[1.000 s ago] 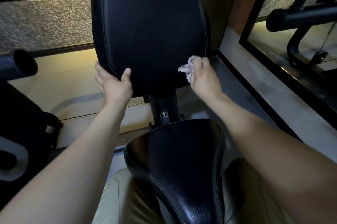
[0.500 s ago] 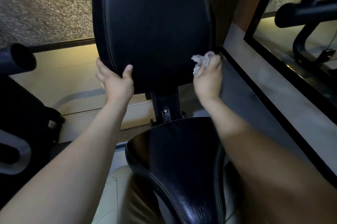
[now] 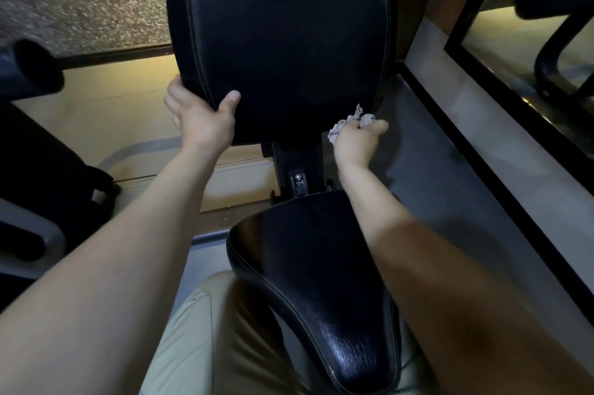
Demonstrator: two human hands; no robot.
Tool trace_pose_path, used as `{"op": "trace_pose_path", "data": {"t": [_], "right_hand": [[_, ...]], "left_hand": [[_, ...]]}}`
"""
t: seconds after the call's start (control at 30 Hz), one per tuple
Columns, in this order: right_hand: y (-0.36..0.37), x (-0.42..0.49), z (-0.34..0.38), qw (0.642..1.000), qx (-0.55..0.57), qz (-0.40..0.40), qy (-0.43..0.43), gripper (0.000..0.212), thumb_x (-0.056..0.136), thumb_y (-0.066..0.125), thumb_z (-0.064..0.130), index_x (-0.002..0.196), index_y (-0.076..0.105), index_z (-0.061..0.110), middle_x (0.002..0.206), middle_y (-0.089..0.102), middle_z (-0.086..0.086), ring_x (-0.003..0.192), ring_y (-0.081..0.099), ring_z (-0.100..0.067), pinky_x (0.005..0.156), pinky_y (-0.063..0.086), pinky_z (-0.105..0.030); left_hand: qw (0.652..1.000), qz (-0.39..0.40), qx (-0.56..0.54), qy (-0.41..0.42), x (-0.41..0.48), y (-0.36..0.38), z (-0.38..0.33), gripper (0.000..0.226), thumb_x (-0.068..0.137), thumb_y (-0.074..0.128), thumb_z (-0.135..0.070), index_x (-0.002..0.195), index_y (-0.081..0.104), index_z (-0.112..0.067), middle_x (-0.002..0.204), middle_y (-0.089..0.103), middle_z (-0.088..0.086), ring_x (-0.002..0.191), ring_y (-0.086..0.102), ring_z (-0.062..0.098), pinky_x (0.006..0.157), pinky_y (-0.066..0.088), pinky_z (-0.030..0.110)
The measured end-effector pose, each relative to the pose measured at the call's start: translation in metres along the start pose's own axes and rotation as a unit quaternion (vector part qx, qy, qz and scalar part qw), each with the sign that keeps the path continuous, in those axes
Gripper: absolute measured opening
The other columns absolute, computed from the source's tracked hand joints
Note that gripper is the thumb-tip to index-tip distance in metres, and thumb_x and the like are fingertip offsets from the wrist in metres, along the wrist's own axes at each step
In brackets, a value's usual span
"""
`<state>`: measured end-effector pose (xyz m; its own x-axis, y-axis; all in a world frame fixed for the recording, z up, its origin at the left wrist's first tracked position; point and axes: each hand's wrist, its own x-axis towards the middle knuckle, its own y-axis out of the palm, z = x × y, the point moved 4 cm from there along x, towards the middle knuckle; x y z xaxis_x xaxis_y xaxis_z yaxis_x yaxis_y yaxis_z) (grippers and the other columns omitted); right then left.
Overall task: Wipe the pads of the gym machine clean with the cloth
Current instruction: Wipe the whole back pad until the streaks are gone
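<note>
A tall black back pad (image 3: 283,28) stands upright ahead of me, with a black seat pad (image 3: 321,272) below it in the foreground. My left hand (image 3: 205,118) grips the back pad's lower left corner, thumb on the front face and fingers behind. My right hand (image 3: 356,140) holds a small crumpled white cloth (image 3: 348,122) at the back pad's lower right corner. The cloth touches the pad's bottom right edge.
A black post with a bolt (image 3: 299,169) joins the two pads. A round black roller pad (image 3: 29,69) juts in at the left. A black-framed mirror (image 3: 530,73) runs along the right, showing a machine arm. My beige trousers (image 3: 205,340) sit beneath the seat.
My right hand with the cloth has slid down the back pad's right edge to its bottom corner. My left hand keeps its grip on the lower left corner.
</note>
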<state>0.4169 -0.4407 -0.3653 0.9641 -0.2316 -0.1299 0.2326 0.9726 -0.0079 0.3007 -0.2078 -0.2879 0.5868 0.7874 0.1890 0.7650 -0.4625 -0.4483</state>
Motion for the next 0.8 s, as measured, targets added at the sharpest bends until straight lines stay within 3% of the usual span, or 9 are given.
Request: {"op": "trace_pose_path", "data": {"t": [0.1,0.17,0.3,0.4,0.47,0.63,0.73,0.8], "right_hand": [[0.040,-0.035,-0.016,0.996,0.022,0.072,0.040,0.019,0.101,0.045,0.000,0.111,0.031,0.009,0.110,0.055,-0.008,0.081,0.061,-0.010,0.061,0.050,-0.014],[0.055,-0.056,-0.025,0.989,-0.013,0.124,0.085,0.019,0.101,0.048,0.004,0.111,0.033,0.010,0.103,0.055,-0.006,0.080,0.059,-0.012,0.065,0.051,-0.022],[0.036,-0.020,-0.026,0.993,-0.004,0.067,0.099,0.024,0.091,0.054,-0.001,0.111,0.044,0.006,0.098,0.065,-0.014,0.080,0.072,-0.027,0.066,0.061,-0.039],[0.010,0.008,-0.023,0.990,0.087,-0.020,0.106,0.033,0.084,0.041,-0.009,0.109,0.044,0.011,0.093,0.064,-0.016,0.066,0.066,-0.028,0.051,0.053,-0.034],[0.017,-0.002,-0.023,0.992,0.076,-0.006,0.099,0.028,0.086,0.043,-0.010,0.098,0.049,0.014,0.082,0.061,-0.009,0.066,0.062,-0.026,0.048,0.047,-0.029],[0.038,-0.043,-0.036,0.987,0.041,0.085,0.128,0.024,0.091,0.055,-0.002,0.076,0.064,0.014,0.072,0.068,-0.002,0.060,0.066,-0.016,0.057,0.054,-0.028],[0.024,-0.027,-0.030,0.990,0.030,0.077,0.115,0.009,0.088,0.064,0.008,0.096,0.067,0.005,0.085,0.070,-0.008,0.075,0.070,-0.023,0.062,0.054,-0.030],[0.014,-0.022,-0.021,0.991,0.034,0.071,0.105,0.028,0.083,0.069,0.012,0.107,0.060,0.002,0.096,0.070,-0.012,0.087,0.072,-0.028,0.066,0.056,-0.034]], "left_hand": [[1.000,0.003,0.014,-0.001,0.005,-0.003,0.003,0.085,0.085,0.071,-0.047,0.145,0.023,-0.011,0.146,0.026,0.006,0.133,0.039,0.032,0.115,0.034,0.045],[1.000,0.004,0.014,-0.001,0.005,-0.003,0.005,0.084,0.084,0.071,-0.048,0.144,0.024,-0.012,0.146,0.026,0.005,0.131,0.041,0.033,0.114,0.036,0.046],[1.000,-0.004,0.015,0.000,0.007,-0.004,0.007,0.083,0.084,0.071,-0.047,0.143,0.024,-0.014,0.146,0.027,0.003,0.131,0.042,0.032,0.113,0.038,0.047],[1.000,-0.014,0.021,0.001,0.008,-0.003,0.006,0.081,0.086,0.072,-0.044,0.143,0.025,-0.012,0.147,0.027,0.005,0.132,0.040,0.032,0.114,0.036,0.045],[1.000,-0.014,0.028,0.000,0.008,-0.001,0.005,0.079,0.087,0.072,-0.043,0.143,0.025,-0.011,0.146,0.027,0.005,0.132,0.039,0.032,0.114,0.035,0.045],[1.000,-0.010,0.029,-0.008,0.005,0.001,0.005,0.082,0.087,0.072,-0.044,0.144,0.024,-0.011,0.147,0.028,0.006,0.132,0.040,0.035,0.113,0.036,0.048],[0.999,-0.020,0.010,-0.024,0.000,0.002,0.006,0.086,0.087,0.071,-0.044,0.150,0.020,-0.014,0.150,0.026,0.006,0.137,0.037,0.034,0.115,0.034,0.047],[0.997,-0.022,-0.021,-0.068,-0.010,0.004,0.009,0.090,0.087,0.070,-0.050,0.152,0.018,-0.017,0.152,0.023,0.006,0.138,0.036,0.032,0.115,0.035,0.045]]}}
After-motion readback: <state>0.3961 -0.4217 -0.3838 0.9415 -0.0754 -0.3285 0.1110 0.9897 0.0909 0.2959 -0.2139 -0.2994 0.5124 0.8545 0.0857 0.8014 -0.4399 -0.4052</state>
